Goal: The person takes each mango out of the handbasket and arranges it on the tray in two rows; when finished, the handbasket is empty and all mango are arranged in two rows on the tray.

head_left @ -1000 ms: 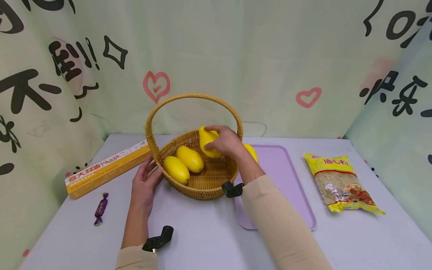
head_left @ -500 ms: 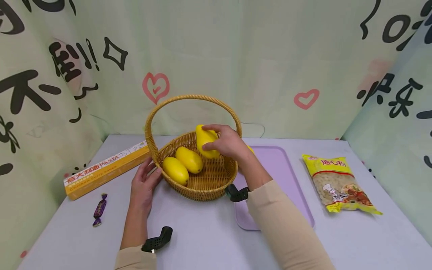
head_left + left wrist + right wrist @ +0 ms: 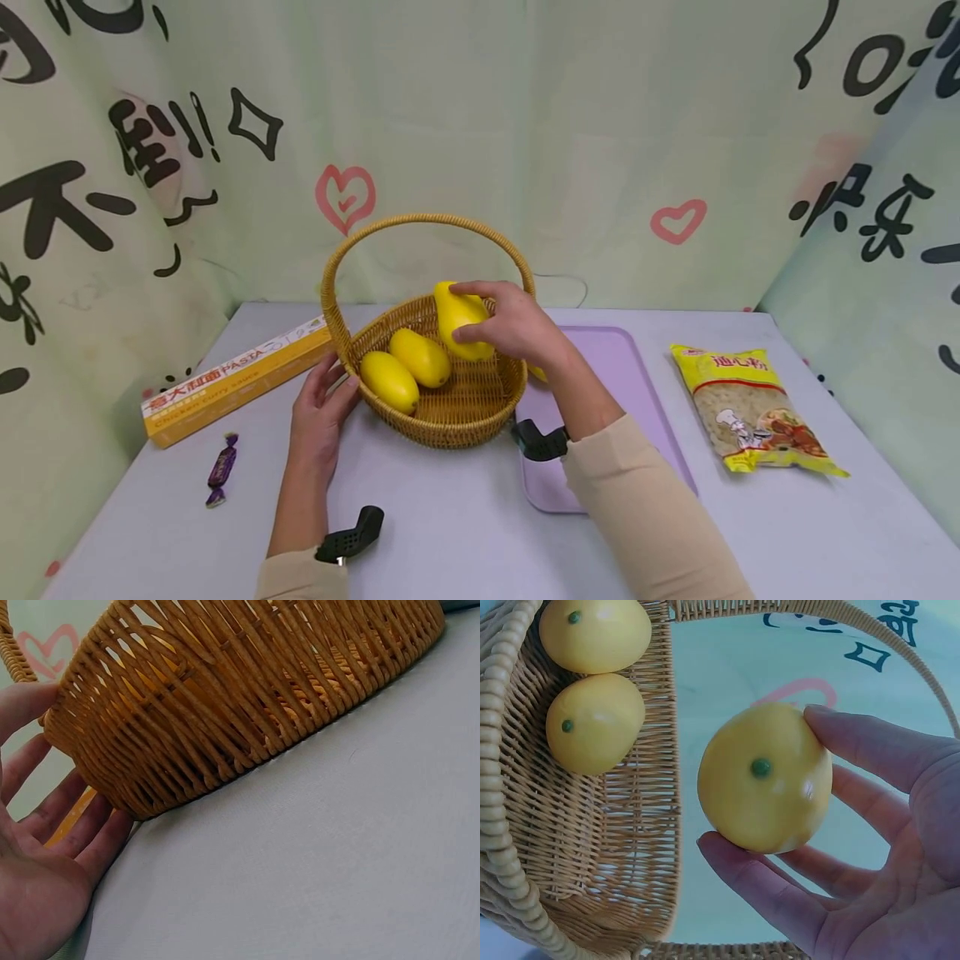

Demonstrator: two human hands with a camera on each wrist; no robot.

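Note:
My right hand [image 3: 517, 327] holds a yellow mango [image 3: 459, 321] between thumb and fingers, over the back right of the wicker basket [image 3: 450, 433]. In the right wrist view the held mango [image 3: 742, 795] shows a green stem dot, with fingers around its side. Two more mangoes, one at the left [image 3: 390, 382] and one beside it [image 3: 420, 357], lie inside the basket. My left hand [image 3: 318, 417] rests against the basket's left side; in the left wrist view its fairly straight fingers [image 3: 105, 840] touch the woven wall.
A purple tray [image 3: 622, 400] lies right of the basket, with part of another yellow fruit [image 3: 537, 372] showing behind my right wrist. A pasta box [image 3: 240, 379] and a wrapped candy [image 3: 222, 471] lie left. A yellow food bag [image 3: 757, 408] lies right. The basket's handle [image 3: 427, 218] arches overhead.
My right hand, still holding the mango, has shifted slightly left and then a little lower over the basket. My left hand stays at the basket's side.

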